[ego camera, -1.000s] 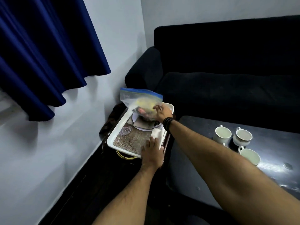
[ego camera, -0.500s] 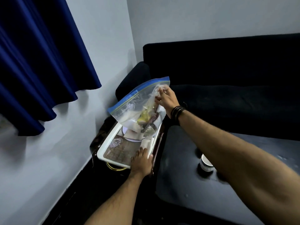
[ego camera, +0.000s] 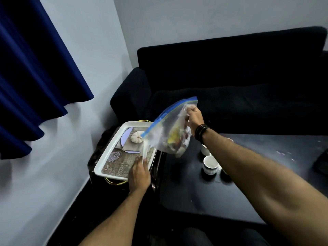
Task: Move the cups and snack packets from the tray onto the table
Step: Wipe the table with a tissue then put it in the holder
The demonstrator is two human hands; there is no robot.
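My right hand (ego camera: pixel 194 117) grips the top corner of a clear zip bag (ego camera: pixel 170 132) with a blue seal, holding snack packets; the bag hangs in the air between the tray and the dark table (ego camera: pixel 191 190). A white tray (ego camera: pixel 113 148) with a printed picture on its floor sits on a small stand at the left. My left hand (ego camera: pixel 139 174) rests on the tray's near right rim, its fingers on a pale packet. White cups stand on the table: one (ego camera: pixel 210 165) is in full view, another (ego camera: pixel 205 150) is partly hidden behind my right forearm.
A dark sofa (ego camera: pixel 230 82) runs behind the table and tray. A blue curtain (ego camera: pixel 32 77) hangs at the left against a pale wall. A dark object (ego camera: pixel 321 164) lies at the table's right edge.
My right hand has lifted the snack bag off the tray and carried it right, toward the table. My left hand has stayed at the tray's rim.
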